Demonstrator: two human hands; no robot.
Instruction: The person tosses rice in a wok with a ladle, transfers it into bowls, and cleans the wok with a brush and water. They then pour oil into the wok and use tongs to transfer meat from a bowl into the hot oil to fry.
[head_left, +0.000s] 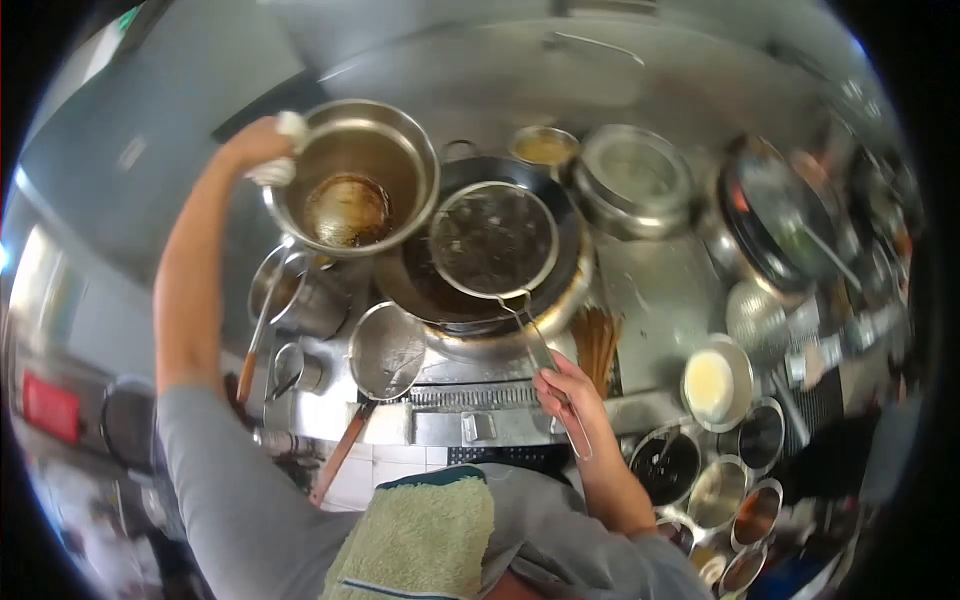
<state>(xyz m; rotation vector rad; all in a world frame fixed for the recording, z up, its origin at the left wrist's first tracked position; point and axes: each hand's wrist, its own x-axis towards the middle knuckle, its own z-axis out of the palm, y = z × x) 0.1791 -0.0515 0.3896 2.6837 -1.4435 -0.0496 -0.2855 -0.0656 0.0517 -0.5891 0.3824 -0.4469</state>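
My left hand [262, 143] is closed around a white cloth [276, 172] at the rim of a large steel pot [408, 130]. The pot leans toward me, and its bottom shows a brown, shiny residue. My right hand [572, 390] grips the wire handle of a round mesh strainer [492, 240]. The strainer's mesh hangs level over a dark wok [566, 215] on the burner. The pot's right side overlaps the wok's left edge in this view.
Left of the wok stand a ladle [262, 325] and steel containers; a wooden-handled strainer [388, 350] lies nearby. A bamboo brush [597, 345], a lidded pot [640, 180] and several seasoning bowls [718, 490] are on the right. Another wok [780, 215] is at far right.
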